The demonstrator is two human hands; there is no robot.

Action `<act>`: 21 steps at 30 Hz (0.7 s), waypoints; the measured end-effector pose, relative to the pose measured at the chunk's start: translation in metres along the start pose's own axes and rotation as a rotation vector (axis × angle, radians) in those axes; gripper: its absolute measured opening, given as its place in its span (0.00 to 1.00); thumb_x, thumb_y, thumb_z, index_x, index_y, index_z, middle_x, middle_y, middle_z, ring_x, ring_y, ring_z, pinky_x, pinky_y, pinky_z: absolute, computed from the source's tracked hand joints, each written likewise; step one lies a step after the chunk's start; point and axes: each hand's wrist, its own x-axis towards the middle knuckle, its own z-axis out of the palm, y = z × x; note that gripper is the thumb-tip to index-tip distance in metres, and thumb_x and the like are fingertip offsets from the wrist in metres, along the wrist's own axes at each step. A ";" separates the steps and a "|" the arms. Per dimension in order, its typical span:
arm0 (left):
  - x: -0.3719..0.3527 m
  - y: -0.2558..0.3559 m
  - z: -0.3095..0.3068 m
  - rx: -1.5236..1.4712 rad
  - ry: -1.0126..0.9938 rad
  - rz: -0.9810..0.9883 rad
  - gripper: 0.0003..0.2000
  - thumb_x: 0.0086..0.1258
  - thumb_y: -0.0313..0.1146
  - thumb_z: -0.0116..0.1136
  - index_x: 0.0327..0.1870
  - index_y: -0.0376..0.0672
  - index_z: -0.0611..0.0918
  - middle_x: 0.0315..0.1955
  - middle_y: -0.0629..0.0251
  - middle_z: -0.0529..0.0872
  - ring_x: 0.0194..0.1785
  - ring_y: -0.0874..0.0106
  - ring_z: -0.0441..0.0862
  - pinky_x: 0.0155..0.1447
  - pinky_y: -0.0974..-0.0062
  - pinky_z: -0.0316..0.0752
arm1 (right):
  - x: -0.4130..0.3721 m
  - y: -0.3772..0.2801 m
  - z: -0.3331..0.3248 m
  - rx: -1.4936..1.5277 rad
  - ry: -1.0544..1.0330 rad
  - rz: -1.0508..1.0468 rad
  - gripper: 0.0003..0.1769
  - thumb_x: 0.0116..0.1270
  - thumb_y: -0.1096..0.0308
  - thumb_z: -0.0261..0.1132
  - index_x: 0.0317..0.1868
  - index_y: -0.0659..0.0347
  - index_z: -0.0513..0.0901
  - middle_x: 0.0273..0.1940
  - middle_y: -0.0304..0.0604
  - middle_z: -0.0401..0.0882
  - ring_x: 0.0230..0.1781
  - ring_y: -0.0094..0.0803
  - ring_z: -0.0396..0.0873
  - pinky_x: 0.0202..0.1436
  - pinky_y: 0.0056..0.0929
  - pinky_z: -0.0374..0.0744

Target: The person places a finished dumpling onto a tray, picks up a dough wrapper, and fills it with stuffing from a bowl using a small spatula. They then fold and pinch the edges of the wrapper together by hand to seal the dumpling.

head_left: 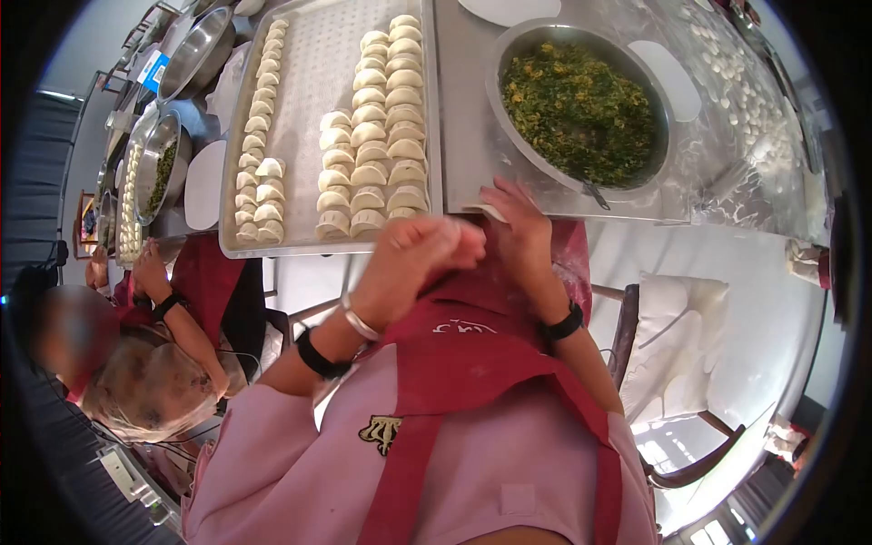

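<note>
Left hand point(420, 250) curls closed, contents hidden, while right hand point(514, 218) pinches a dough wrapper point(491, 214), best lifted gently to avoid tearing.

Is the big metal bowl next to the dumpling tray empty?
No, the bowl holds a thick layer of chopped green filling flecked with yellow.

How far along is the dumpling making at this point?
Done: the tray carries several rows of folded dumplings, with a bare strip down its middle. In hand: the left hand is curled shut, its contents hidden; the right hand rests open at the edge of the table. Left: the bowl looks nearly full of green filling, and flat wrappers lie unfilled.
</note>
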 end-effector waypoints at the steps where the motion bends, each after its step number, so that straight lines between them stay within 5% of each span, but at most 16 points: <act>1: -0.005 -0.015 0.003 -0.086 -0.059 -0.085 0.18 0.82 0.38 0.47 0.52 0.29 0.82 0.48 0.51 0.87 0.50 0.64 0.86 0.60 0.65 0.81 | -0.002 -0.012 -0.006 0.125 0.024 0.136 0.25 0.53 0.80 0.66 0.54 0.58 0.83 0.55 0.49 0.82 0.65 0.48 0.75 0.71 0.50 0.69; 2: -0.005 -0.029 0.008 -0.246 -0.046 -0.197 0.21 0.82 0.42 0.46 0.57 0.30 0.78 0.52 0.51 0.84 0.54 0.63 0.84 0.63 0.63 0.79 | -0.005 -0.021 -0.011 0.251 0.049 0.265 0.25 0.53 0.80 0.67 0.54 0.58 0.83 0.55 0.50 0.83 0.65 0.49 0.75 0.70 0.49 0.71; 5: 0.012 -0.044 0.021 -0.731 -0.115 -0.307 0.22 0.82 0.47 0.44 0.61 0.35 0.74 0.56 0.55 0.81 0.59 0.63 0.80 0.67 0.62 0.75 | -0.019 -0.039 -0.023 0.094 0.046 0.111 0.22 0.56 0.78 0.69 0.53 0.62 0.83 0.54 0.54 0.82 0.61 0.52 0.78 0.64 0.45 0.76; 8: 0.030 -0.047 0.025 -0.707 -0.144 -0.219 0.22 0.82 0.49 0.43 0.62 0.40 0.72 0.56 0.58 0.80 0.60 0.64 0.78 0.68 0.62 0.73 | -0.016 -0.066 -0.046 -0.145 -0.063 -0.174 0.19 0.58 0.77 0.69 0.51 0.65 0.83 0.52 0.57 0.83 0.56 0.53 0.81 0.59 0.42 0.79; 11: 0.034 -0.031 0.037 -0.649 -0.128 -0.166 0.20 0.83 0.44 0.44 0.61 0.37 0.72 0.58 0.55 0.79 0.61 0.60 0.79 0.68 0.61 0.75 | -0.031 -0.069 -0.079 0.066 0.071 0.044 0.19 0.58 0.77 0.70 0.52 0.65 0.83 0.52 0.55 0.83 0.53 0.47 0.83 0.56 0.38 0.81; 14: 0.032 -0.026 0.045 -0.557 -0.034 -0.152 0.17 0.81 0.37 0.48 0.59 0.31 0.72 0.57 0.49 0.79 0.63 0.53 0.78 0.70 0.58 0.74 | -0.043 -0.066 -0.117 0.101 0.450 0.628 0.21 0.57 0.77 0.71 0.54 0.64 0.83 0.50 0.51 0.84 0.49 0.39 0.83 0.52 0.33 0.80; 19: 0.036 -0.020 0.055 -0.549 -0.068 -0.080 0.16 0.80 0.33 0.49 0.58 0.27 0.71 0.54 0.47 0.80 0.63 0.50 0.78 0.67 0.57 0.77 | -0.013 -0.037 -0.139 -0.278 0.363 0.188 0.42 0.50 0.82 0.74 0.68 0.60 0.72 0.47 0.47 0.81 0.41 0.37 0.80 0.44 0.31 0.79; 21: 0.036 -0.011 0.057 -0.500 -0.068 -0.067 0.16 0.80 0.32 0.49 0.58 0.27 0.71 0.54 0.47 0.79 0.63 0.50 0.78 0.67 0.57 0.77 | 0.000 -0.037 -0.137 -0.173 0.329 0.179 0.31 0.52 0.82 0.73 0.59 0.59 0.81 0.46 0.46 0.82 0.39 0.37 0.81 0.43 0.32 0.80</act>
